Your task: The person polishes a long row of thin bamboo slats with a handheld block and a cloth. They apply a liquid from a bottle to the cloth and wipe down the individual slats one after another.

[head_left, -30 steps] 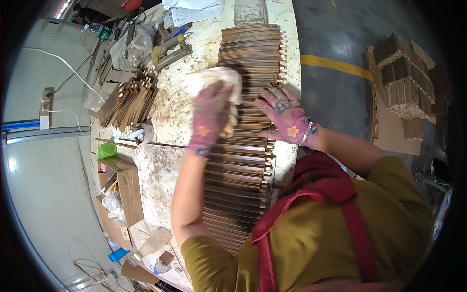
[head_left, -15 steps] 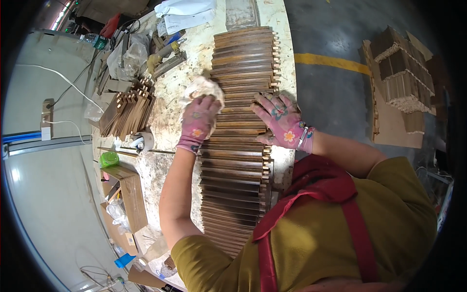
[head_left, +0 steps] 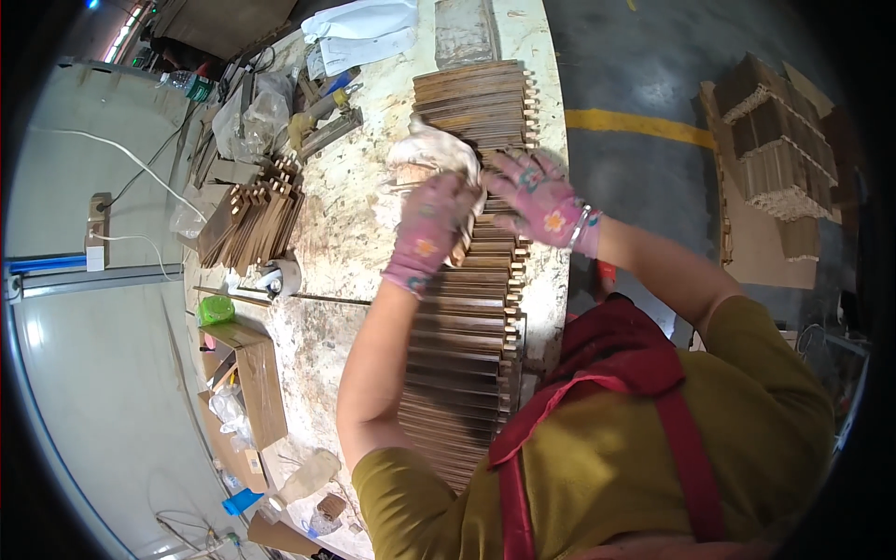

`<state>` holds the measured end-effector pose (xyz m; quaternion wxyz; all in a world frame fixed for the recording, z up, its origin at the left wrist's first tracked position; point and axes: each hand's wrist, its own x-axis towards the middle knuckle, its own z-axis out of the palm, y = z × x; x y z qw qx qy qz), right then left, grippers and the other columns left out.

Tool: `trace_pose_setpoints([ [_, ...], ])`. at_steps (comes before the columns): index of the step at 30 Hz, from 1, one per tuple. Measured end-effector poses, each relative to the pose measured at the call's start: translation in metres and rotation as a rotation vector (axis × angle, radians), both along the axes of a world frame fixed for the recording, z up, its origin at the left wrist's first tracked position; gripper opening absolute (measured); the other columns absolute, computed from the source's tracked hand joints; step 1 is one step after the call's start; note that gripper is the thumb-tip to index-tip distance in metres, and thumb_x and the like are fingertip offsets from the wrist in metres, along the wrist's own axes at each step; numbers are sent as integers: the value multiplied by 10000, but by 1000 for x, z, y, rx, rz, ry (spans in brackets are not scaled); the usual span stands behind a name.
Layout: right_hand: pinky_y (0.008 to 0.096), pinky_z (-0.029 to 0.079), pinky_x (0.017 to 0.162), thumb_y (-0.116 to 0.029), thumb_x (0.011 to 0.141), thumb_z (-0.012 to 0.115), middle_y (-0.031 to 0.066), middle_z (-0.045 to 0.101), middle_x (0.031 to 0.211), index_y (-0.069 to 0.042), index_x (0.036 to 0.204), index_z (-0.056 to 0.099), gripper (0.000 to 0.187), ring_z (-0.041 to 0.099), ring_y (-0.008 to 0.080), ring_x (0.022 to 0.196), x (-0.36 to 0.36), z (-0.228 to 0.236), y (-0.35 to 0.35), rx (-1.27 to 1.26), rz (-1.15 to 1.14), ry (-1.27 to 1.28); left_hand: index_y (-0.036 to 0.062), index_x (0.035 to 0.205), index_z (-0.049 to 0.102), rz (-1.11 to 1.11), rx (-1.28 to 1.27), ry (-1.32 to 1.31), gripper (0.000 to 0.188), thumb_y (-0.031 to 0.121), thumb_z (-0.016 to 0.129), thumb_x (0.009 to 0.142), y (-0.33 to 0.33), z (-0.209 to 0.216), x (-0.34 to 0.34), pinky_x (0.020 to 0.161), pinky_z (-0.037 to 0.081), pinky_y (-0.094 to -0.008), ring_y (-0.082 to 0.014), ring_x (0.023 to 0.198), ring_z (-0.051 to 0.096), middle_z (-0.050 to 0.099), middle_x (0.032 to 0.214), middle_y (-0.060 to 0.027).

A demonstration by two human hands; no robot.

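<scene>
The left hand, its grip clamped on a cloth, now swings rightward across the wooden strips near the bench's right edge, renewing the wipe, the right hand's grip apart.

Your stained white bench carries a long row of brown wooden strips with pale ends; left of it lie a fanned stack of wooden pieces and, farther off, white papers.

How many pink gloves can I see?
2: one on the left hand, which holds the cloth; one on the right hand, over the wood strips.
</scene>
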<state>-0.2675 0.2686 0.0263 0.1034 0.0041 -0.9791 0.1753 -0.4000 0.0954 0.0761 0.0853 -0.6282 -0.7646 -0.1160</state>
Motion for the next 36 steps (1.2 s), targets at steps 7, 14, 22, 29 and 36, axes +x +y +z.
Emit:
trace_pose_setpoints([
  [7,547,193,1132,-379,950,533,107,306,1541,-219,1450,396,542,308,314,1403,4,-7,-3,5,10,-10,163,1070,685,3,-15,-13,308,87,612,781,-22,-7,-21,807,546,-377,-298,1009,617,635,1121,-67],
  [14,537,159,1142,-359,947,536,104,314,1541,-206,1438,418,528,325,324,1392,0,-11,-4,-24,4,45,92,1199,644,452,-144,54,324,135,622,878,-107,4,-82,721,576,-342,-231,882,661,654,1108,-113],
  [22,528,166,1152,-359,950,531,110,317,1538,-204,1439,416,526,285,322,1419,2,-13,-4,-10,4,26,133,1128,668,6,-85,66,319,86,595,821,-33,-2,-7,760,552,-373,-255,960,634,639,1089,-69],
  [29,530,160,1155,-367,960,519,113,312,1538,-212,1447,404,524,287,325,1417,4,-10,-3,-12,8,26,136,1073,686,82,-106,9,336,42,593,764,-48,-1,-20,841,515,-406,-308,1002,604,642,1046,-77],
  [36,528,148,1154,-376,958,523,115,309,1540,-212,1437,418,517,284,329,1416,4,-10,-3,-23,3,4,156,1027,695,279,-85,0,256,61,647,794,-75,-5,-41,829,519,-415,-295,949,613,651,1057,-45],
])
